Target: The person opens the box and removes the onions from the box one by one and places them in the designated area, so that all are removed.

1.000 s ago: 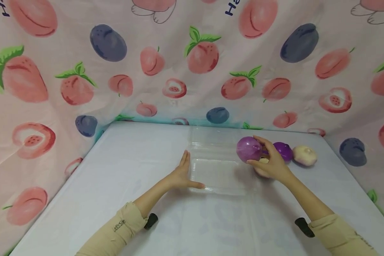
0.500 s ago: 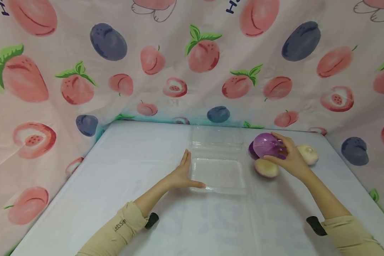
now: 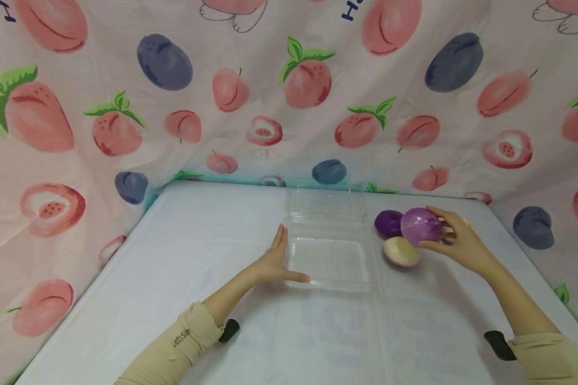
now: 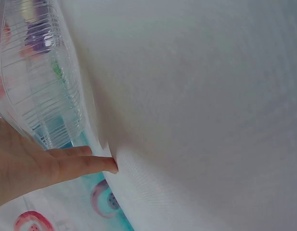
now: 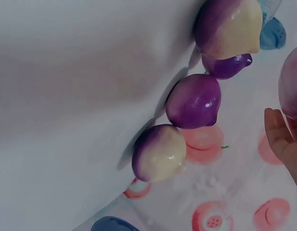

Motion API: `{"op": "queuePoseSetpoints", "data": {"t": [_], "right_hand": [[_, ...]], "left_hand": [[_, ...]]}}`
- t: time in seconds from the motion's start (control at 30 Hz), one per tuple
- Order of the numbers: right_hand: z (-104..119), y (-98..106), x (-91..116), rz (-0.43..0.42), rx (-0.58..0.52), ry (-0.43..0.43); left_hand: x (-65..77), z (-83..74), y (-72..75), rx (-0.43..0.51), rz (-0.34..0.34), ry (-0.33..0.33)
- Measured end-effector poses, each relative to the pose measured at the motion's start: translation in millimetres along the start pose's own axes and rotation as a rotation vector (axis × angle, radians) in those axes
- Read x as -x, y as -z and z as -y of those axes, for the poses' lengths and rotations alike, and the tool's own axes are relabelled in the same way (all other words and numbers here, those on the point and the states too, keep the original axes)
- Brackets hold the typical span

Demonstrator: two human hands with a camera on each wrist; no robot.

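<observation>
My right hand holds a light purple onion between thumb and fingers, above the table's right side. In the right wrist view that onion is cut off by the frame edge. Left of it lies a dark purple onion-like vegetable, and just in front a cream-and-purple, turnip-like one. Another purple one and a second cream-and-purple one are mostly hidden behind my hand in the head view. My left hand, fingers straight and thumb spread, rests against the left front corner of a clear plastic container.
The container's hinged lid lies folded back toward the rear wall. A white cloth covers the table. A fruit-print curtain hangs close behind and along both sides.
My right hand has carried the light purple onion rightward from beside the container to over the other vegetables, dipping slightly at the end. The left hand and container have stayed put.
</observation>
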State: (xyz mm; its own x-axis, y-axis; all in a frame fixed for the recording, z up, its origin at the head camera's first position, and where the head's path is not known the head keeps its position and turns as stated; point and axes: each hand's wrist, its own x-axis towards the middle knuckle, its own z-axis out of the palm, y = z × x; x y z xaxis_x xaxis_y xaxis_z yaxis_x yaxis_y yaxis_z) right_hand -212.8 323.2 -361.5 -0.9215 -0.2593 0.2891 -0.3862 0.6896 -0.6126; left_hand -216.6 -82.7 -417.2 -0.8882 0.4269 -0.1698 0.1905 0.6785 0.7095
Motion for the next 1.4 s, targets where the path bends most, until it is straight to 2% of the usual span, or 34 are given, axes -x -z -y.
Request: {"op": "queuePoseSetpoints", "data": {"t": [0.37,0.63,0.8,1.4], "right_hand": [[-14,9,5,0.014,-0.028,-0.024],[-35,15,13,0.038,0.068,-0.079],[-46,12,14,0.057,0.072,-0.088],[-60,7,16,0.198,0.127,-0.151]], "left_hand": [[-1.3,-1.0,2.3,-0.005,0.002,0.001],[-4.7,-2.2,1.6,0.005,0.017,-0.024],[-4.3,-1.1,2.2,-0.003,0.005,-0.006],[-2.7,0.3,4.3,0.019,-0.001,-0.022]]}}
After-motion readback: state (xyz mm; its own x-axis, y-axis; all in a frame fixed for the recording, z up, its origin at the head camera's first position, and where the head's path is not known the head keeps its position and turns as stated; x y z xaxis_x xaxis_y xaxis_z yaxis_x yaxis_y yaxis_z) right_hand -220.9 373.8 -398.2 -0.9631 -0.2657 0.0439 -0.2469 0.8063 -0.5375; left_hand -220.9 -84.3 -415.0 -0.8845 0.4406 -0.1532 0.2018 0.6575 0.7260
